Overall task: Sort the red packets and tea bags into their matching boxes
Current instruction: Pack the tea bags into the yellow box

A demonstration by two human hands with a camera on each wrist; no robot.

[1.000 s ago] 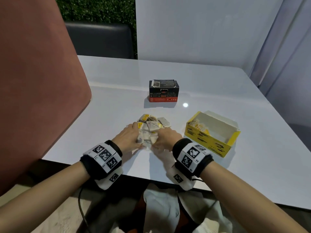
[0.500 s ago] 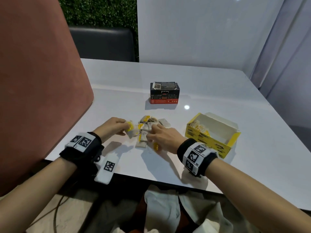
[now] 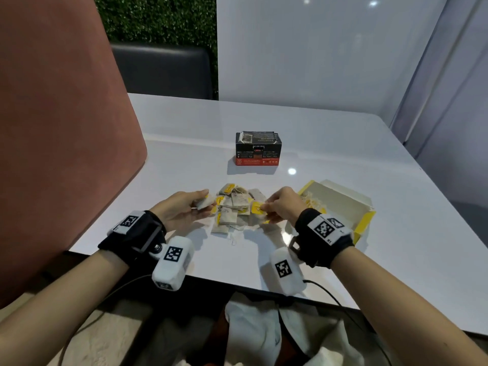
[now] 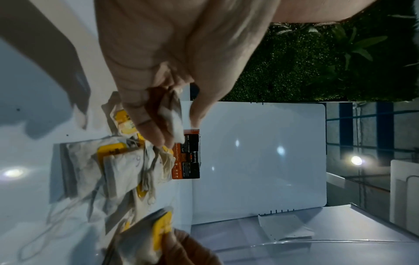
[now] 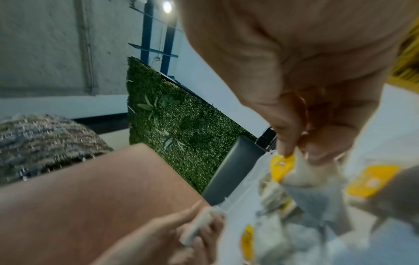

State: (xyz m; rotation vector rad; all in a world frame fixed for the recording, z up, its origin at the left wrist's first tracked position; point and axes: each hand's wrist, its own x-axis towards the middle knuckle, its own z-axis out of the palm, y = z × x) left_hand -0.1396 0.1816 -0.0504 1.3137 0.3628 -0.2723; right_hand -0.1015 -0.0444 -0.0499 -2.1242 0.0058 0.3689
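A pile of tea bags (image 3: 236, 211) with yellow tags lies on the white table (image 3: 317, 143) between my hands. My left hand (image 3: 184, 207) holds a pale tea bag (image 3: 204, 203) at the pile's left edge; the left wrist view shows the tea bag (image 4: 174, 114) pinched between thumb and fingers. My right hand (image 3: 282, 207) pinches a tea bag by its yellow tag (image 3: 257, 207) at the pile's right edge, seen in the right wrist view as the tag (image 5: 282, 165). An open yellow box (image 3: 340, 207) with tea bags inside sits to the right. A black and red box (image 3: 258, 149) stands behind the pile.
A brown padded chair back (image 3: 60, 128) rises at the table's left edge. A dark chair (image 3: 163, 72) and a green hedge wall (image 3: 155, 19) stand beyond the far edge. Cables hang from both wrist cameras below the table's near edge.
Both hands came off the middle of the pile and moved apart. The left took a tea bag to the left, the right lifted one by its yellow tag.
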